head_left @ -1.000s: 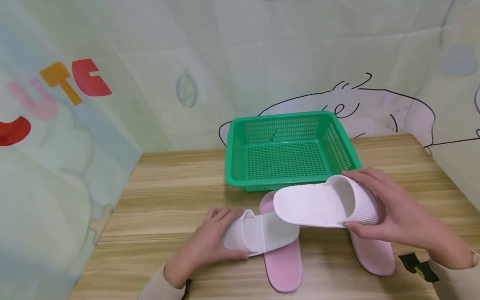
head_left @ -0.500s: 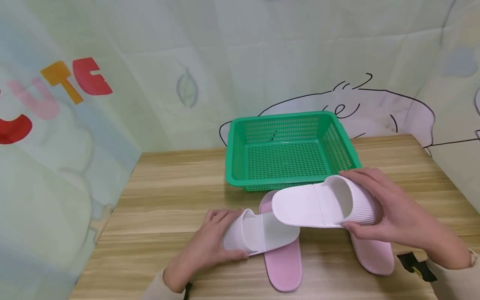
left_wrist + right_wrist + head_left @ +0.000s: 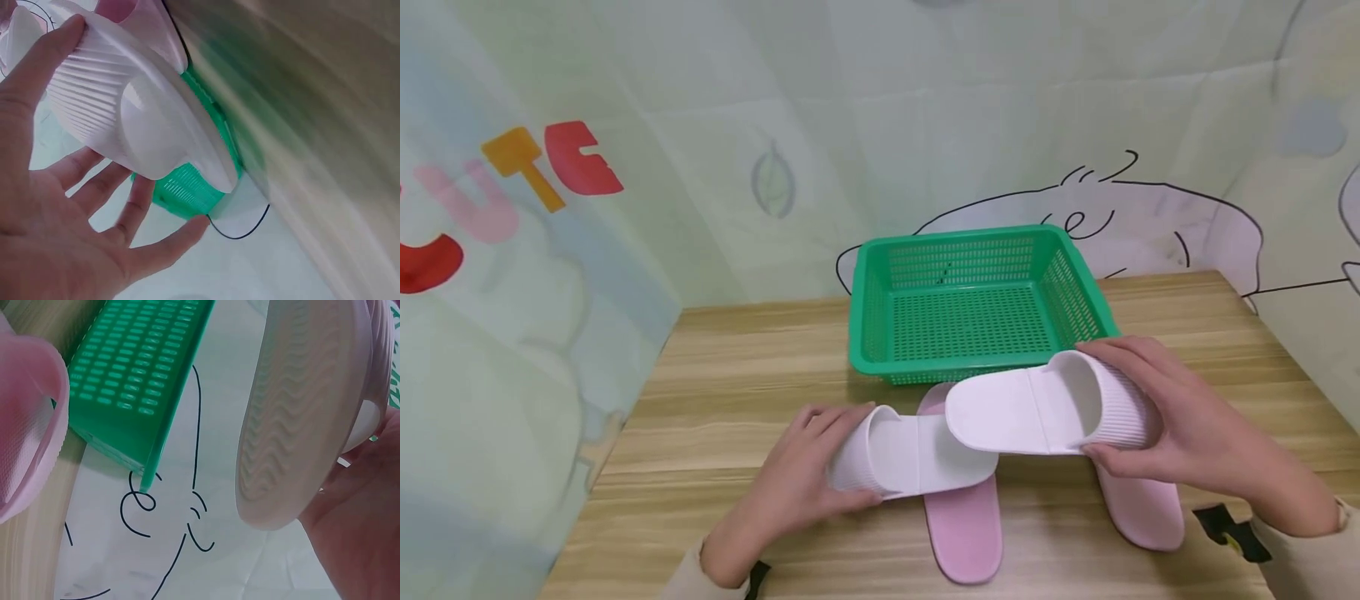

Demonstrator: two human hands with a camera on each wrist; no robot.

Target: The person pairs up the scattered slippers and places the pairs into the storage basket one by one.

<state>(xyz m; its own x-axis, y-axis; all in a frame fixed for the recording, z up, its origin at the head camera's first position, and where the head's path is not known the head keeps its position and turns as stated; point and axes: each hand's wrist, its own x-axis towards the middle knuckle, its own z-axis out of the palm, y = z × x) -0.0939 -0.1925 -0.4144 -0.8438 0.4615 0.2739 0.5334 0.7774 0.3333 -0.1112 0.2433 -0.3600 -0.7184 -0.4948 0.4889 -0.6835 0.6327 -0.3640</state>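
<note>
My left hand (image 3: 805, 467) grips a white slipper (image 3: 898, 454) round its ribbed strap, thumb on the near side and fingers on the far side. My right hand (image 3: 1172, 425) holds another white slipper (image 3: 1000, 412) by its strap, higher up; its wavy sole (image 3: 294, 425) shows in the right wrist view. The two heel ends overlap in the head view, the right one in front. Below them a pink slipper (image 3: 966, 533) lies on the table, partly covered. A second pink slipper (image 3: 1142, 508) lies to the right, mostly hidden by my right hand and its slipper.
A green plastic basket (image 3: 973, 321) with slotted walls stands behind the slippers, towards the back of the wooden table (image 3: 737, 375). A printed cloth backdrop (image 3: 715, 125) hangs at the back and left.
My left hand has shifted slightly left and up with its white slipper. The right hand and its slipper have hardly moved; the pink slippers and basket stay put.
</note>
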